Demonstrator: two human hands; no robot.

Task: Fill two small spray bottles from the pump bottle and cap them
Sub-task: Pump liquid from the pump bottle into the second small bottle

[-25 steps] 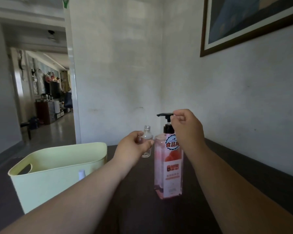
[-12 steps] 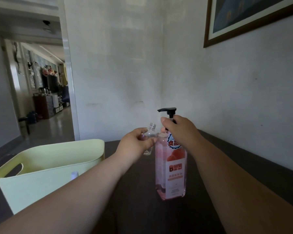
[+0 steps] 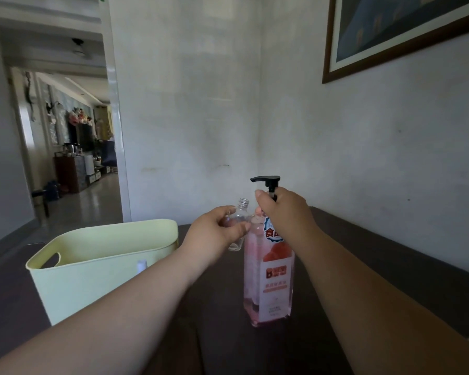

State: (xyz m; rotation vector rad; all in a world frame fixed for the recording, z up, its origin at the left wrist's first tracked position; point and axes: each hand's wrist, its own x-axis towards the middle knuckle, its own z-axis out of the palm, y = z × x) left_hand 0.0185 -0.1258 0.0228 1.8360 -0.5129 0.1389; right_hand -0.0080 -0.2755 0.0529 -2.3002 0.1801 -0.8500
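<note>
- The small clear uncapped spray bottle (image 3: 240, 213) looks light and slick, best held round its body. It is raised just left of the tall pink pump bottle (image 3: 268, 282), which stands on the dark tabletop (image 3: 228, 347).
- The left hand (image 3: 214, 232) has its grip curled round the small bottle.
- The right hand (image 3: 284, 212) has its grip wrapped round the pump's neck.

Dim, soft daylight from the left doorway (image 3: 65, 147); wide-angle bending at edges, slightly blurry.

Spray bottle (image 3: 238, 216): clear glossy plastic. Pump bottle (image 3: 268, 280): translucent pink, glossy label. Basket (image 3: 92, 266): matt plastic. Bench (image 3: 363, 266): dark matt wood.
</note>
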